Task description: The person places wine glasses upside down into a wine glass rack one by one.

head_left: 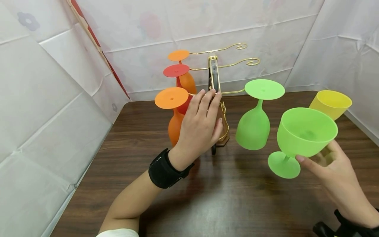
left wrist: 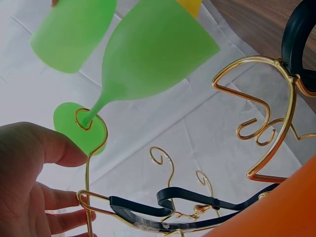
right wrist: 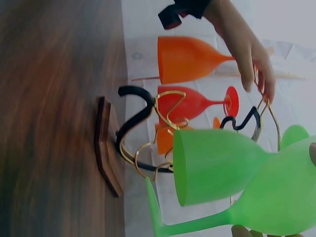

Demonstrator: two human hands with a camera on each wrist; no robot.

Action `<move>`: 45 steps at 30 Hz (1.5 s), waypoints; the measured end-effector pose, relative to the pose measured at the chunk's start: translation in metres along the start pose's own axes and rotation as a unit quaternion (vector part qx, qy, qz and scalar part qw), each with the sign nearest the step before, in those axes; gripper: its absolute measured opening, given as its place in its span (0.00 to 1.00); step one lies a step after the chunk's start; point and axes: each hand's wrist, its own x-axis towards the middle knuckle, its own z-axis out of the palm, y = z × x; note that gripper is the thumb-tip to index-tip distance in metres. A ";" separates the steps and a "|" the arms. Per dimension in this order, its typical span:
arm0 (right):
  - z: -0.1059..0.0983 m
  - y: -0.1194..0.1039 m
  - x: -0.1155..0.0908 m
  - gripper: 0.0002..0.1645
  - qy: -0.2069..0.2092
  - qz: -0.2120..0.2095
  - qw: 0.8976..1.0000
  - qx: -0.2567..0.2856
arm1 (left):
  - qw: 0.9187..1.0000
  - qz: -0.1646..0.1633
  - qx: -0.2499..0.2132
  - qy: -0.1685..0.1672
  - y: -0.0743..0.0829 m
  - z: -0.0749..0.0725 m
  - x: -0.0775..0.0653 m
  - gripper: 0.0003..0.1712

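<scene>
My left hand [head_left: 201,123] rests at the top of a gold wire glass rack [head_left: 226,123], fingers mostly straight against it. In the left wrist view, the rack's wire passes beside my thumb [left wrist: 61,148] and fingertips. My right hand [head_left: 337,171] grips a green goblet [head_left: 306,131] by its bowl, thumb in front, mouth up and slightly tilted. A second green goblet [head_left: 254,128] hangs upside down from the rack's front right arm, its foot on the curled wire. In the right wrist view, the held goblet [right wrist: 276,192] overlaps the hanging one [right wrist: 212,163].
Along the rack's left side, a front orange goblet [head_left: 171,98], a red goblet [head_left: 176,70] and a rear orange goblet [head_left: 179,55] hang upside down. Two right-hand hooks [head_left: 251,62] stick out behind. A yellow goblet [head_left: 333,102] stands at right on the dark wooden table [head_left: 237,200].
</scene>
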 end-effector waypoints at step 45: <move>0.102 -0.004 0.005 0.43 -0.192 -0.050 0.972 0.125 | 0.685 -0.191 -0.686 -0.152 0.012 -0.016 -0.064 0.48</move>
